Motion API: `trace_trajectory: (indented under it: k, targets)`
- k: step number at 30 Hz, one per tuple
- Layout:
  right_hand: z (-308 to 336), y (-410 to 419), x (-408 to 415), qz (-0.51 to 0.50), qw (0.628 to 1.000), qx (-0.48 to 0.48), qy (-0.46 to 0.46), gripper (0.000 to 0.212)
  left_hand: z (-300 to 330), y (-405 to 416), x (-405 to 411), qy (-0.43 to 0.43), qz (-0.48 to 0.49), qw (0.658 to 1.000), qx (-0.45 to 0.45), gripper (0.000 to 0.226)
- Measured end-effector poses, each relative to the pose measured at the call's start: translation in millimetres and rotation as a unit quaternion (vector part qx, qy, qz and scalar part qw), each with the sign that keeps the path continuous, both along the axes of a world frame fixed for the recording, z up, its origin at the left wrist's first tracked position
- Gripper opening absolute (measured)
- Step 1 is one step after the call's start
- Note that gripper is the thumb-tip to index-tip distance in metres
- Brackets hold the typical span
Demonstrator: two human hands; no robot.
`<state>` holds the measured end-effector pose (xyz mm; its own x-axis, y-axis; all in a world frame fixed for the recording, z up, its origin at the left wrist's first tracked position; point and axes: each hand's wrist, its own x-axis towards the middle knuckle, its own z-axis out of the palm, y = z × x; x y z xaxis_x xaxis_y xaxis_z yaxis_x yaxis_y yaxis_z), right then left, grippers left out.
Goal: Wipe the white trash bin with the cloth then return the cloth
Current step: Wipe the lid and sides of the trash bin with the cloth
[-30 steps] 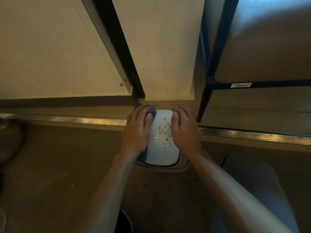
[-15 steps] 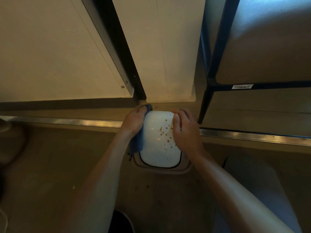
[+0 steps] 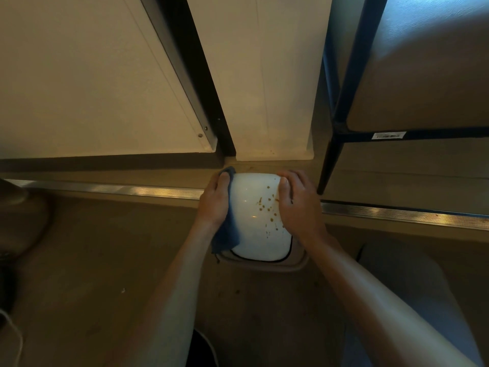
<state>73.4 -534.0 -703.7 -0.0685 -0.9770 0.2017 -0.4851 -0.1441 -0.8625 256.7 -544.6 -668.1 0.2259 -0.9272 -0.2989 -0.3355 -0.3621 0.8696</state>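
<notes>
Since a second ago, when the left hand [image 3: 214,201] lay flat over the near left part of the lid with the cloth [image 3: 225,235] beneath it, the hand has been carried outward and back, so that in the head view it is now wrapped over the left edge of the white trash bin [image 3: 258,221], its fingers [image 3: 223,181] curled down the side and the blue cloth pressed between palm and bin, a corner showing past the fingertips at the far end and a fold hanging down at the near left corner. The right hand [image 3: 297,205] has hardly been shifted: it is laid over the right edge with fingers bent round the rim, and the bin appears to be steadied by it. The bin itself is kept where it was, on the floor [image 3: 105,260] just before the metal threshold strip [image 3: 119,188] and the white panel [image 3: 264,88], beside the dark shelf leg [image 3: 328,165]. The brown spatter [image 3: 268,207] on the right half of the lid is seen untouched, so the wiping is judged to be at an early stage, the left flank being covered first; the spots remain to be cleaned and the cloth is not yet to be returned
</notes>
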Motion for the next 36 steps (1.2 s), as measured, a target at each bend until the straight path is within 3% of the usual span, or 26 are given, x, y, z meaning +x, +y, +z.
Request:
trace_trajectory:
  k: [4, 11, 17, 20, 27, 31, 36]
  targets:
    - [-0.9, 0.9, 1.4, -0.011, 1.0, 0.003, 0.009, 0.032, 2.8, -5.5, -6.7, -0.026, 0.017, 0.999, -0.008, 0.038]
    - [-0.7, 1.2, 2.6, -0.011, 1.0, 0.008, 0.005, 0.033, -20.1, 76.0, -20.3, -0.005, 0.066, 0.99, -0.127, 0.017]
    - [-0.6, 0.1, 1.2, -0.001, 1.0, 0.006, 0.023, 0.033, 14.4, 5.9, -13.7, -0.068, 0.007, 0.998, 0.001, 0.032]
    - [0.7, -0.5, 1.6, -0.008, 1.0, 0.012, 0.019, 0.033, 18.8, -26.5, -16.1, -0.159, -0.058, 0.985, 0.015, 0.031]
    - [-0.8, 1.1, 2.8, -0.008, 1.0, 0.009, 0.007, 0.033, -23.5, 60.7, -24.0, -0.206, -0.007, 0.963, -0.171, 0.047]
    - [0.1, 0.5, 2.6, -0.005, 1.0, 0.01, 0.008, 0.031, -55.0, 113.2, -22.4, -0.244, -0.014, 0.955, -0.169, 0.056]
    - [0.1, -0.1, 1.0, 0.004, 1.0, -0.002, 0.016, 0.029, -39.7, 78.3, -11.5, -0.206, -0.019, 0.959, -0.193, 0.046]
